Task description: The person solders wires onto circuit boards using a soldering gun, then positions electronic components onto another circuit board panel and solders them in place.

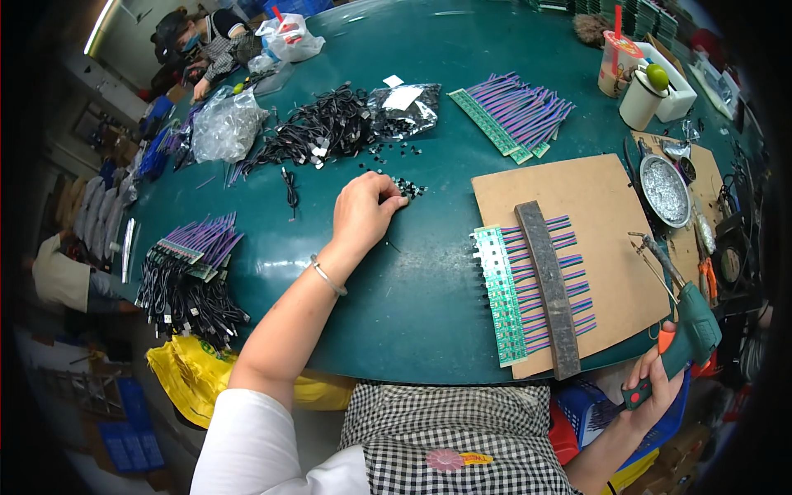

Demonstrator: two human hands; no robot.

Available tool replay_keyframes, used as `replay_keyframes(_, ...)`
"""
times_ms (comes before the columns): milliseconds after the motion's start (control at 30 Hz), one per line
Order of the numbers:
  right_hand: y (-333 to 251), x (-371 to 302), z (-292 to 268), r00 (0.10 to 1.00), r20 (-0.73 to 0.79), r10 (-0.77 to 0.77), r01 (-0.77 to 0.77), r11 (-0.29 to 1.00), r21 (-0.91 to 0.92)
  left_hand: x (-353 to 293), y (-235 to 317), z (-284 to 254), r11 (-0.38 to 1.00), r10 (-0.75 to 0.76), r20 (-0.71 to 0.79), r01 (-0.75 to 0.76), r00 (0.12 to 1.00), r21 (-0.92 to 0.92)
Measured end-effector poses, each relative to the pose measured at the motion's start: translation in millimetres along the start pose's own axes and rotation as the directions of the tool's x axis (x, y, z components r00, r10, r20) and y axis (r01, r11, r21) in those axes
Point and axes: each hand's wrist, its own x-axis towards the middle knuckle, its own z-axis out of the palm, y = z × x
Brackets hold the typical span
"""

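Note:
My left hand (367, 210) reaches over the table with its fingers pinched together, beside a scatter of small black parts (410, 188). Whatever lies between those fingertips is hidden. At the lower right, my right hand (654, 386) grips a green soldering gun (700, 318), its tip angled up and left over the cardboard's edge. Between the hands, a green circuit board strip (502, 301) with a row of small black parts along its left edge lies on a cardboard sheet (606, 186). Purple-blue wires run rightward from the strip, under a dark heavy bar (549, 289).
Black cables (330, 124) are heaped at the back, beside a clear plastic bag (227, 128). Wired boards (516, 120) lie behind the cardboard; finished-looking cabled boards (186, 280) stack at left. A silver dish (664, 191) and cup (642, 99) stand right. Another person (206, 45) works at far left.

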Motion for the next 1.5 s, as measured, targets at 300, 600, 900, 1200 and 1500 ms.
replay_keyframes(300, -7.8, -23.5, 33.9, 0.984, 0.162, 0.071, -0.092, 0.987, 0.128, -61.6, 58.4, -22.7, 0.756, -0.068, 0.202, 0.182, 0.977, -0.628)
replay_keyframes(600, -13.1, -40.5, 90.0, 0.893, 0.289, 0.346, -0.384, 0.919, 0.087, -123.7, 149.2, -11.7, 0.458, 0.625, -0.165, -0.529, 0.763, -0.714)
replay_keyframes(900, -19.7, -43.6, 90.6, 0.905, 0.256, 0.340, -0.349, 0.937, -0.011, -135.3, 150.9, -7.5, 0.468, 0.476, -0.005, -0.258, 0.880, -0.845)
replay_keyframes(1200, -0.2, -53.6, 80.4, 0.937, 0.305, 0.168, -0.109, 0.973, -0.201, -127.4, 136.0, -19.8, 0.528, 0.386, 0.486, 0.244, 0.784, -0.814)
replay_keyframes(1500, -13.2, -54.3, 62.6, 0.971, 0.125, 0.205, -0.185, 0.970, -0.158, -97.5, 100.1, -2.3, 0.387, 0.018, 0.837, 0.767, 0.548, -0.511)
